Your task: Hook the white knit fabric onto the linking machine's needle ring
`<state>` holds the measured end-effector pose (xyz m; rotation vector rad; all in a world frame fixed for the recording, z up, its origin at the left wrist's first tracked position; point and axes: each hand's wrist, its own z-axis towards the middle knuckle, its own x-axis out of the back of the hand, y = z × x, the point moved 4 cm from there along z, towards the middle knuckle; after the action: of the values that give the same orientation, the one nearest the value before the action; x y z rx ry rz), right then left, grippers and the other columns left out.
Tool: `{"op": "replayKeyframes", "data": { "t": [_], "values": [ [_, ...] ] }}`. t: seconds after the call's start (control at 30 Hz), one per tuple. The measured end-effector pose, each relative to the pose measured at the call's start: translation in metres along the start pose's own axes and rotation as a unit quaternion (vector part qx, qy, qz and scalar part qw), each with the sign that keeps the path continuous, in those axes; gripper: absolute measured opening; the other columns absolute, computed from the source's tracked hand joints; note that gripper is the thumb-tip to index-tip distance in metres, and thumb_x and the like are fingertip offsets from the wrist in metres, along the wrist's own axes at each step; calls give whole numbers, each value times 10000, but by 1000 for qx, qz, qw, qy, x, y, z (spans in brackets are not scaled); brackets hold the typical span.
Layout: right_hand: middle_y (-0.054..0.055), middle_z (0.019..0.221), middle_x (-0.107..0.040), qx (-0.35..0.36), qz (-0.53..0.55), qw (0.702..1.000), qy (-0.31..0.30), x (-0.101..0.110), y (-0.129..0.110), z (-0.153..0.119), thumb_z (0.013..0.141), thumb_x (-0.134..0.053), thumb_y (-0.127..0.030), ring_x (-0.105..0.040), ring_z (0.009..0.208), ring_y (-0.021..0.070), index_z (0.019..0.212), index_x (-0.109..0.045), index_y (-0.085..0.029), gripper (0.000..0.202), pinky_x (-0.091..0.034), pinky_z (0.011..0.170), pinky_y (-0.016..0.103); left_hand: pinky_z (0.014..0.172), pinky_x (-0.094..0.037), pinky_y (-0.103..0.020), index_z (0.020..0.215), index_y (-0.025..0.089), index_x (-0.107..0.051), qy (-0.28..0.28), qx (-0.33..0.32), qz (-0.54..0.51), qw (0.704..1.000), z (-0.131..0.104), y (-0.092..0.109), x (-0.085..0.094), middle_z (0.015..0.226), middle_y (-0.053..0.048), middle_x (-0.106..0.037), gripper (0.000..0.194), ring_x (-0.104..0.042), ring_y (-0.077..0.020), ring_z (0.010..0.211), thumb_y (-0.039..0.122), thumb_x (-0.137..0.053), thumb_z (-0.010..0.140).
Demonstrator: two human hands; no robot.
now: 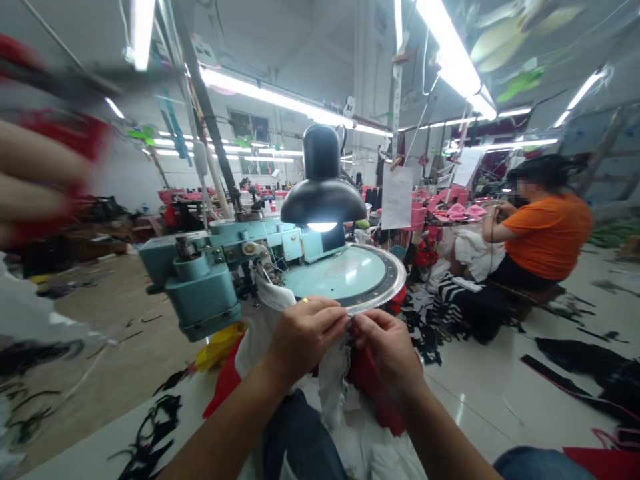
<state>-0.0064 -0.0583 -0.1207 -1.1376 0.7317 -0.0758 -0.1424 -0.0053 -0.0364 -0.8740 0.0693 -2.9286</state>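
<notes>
A pale green dial linking machine [340,273] stands before me, with a pinned ring round its flat disc. At the ring's near edge my left hand [307,333] is closed, fingertips pressed on the edge of a white knit fabric [333,387]. My right hand [385,343] pinches at the same spot, thumb against forefinger, almost touching the left fingertips. The fabric hangs from the rim between and below both hands. More white fabric [275,297] runs along the rim to the sewing head at left. Fingers hide the exact stitches held.
A black lamp [324,193] shines over the dial. Blurred at upper left, another person's hand [40,173] holds a red-handled tool. A co-worker in an orange shirt [545,233] sits at right. Black scraps [150,433] and dark cloth [590,373] lie around. Red cloth [375,387] hangs below my hands.
</notes>
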Motion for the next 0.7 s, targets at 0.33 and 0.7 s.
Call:
{"op": "replayKeyframes", "data": {
  "t": [0.33,0.7],
  "values": [
    [-13,608,-646,31,-45,998,2,-1,-8,-6,743,-791,-352,-513,520,88,722,-739,-157,203,-418,536,221,731,-571,-270,768,196,-721,6,93,-11,996,4,4,-3,819,-28,-748,79,-704,-167,772,179,-669,825],
    [-14,532,-610,43,-122,991,26,-7,-15,-9,748,-745,-394,-517,508,115,678,-717,-157,249,-421,521,236,734,-556,-288,816,166,-693,-9,-1,79,997,3,11,-9,829,-55,-722,88,-674,-180,774,159,-624,871]
  ]
}}
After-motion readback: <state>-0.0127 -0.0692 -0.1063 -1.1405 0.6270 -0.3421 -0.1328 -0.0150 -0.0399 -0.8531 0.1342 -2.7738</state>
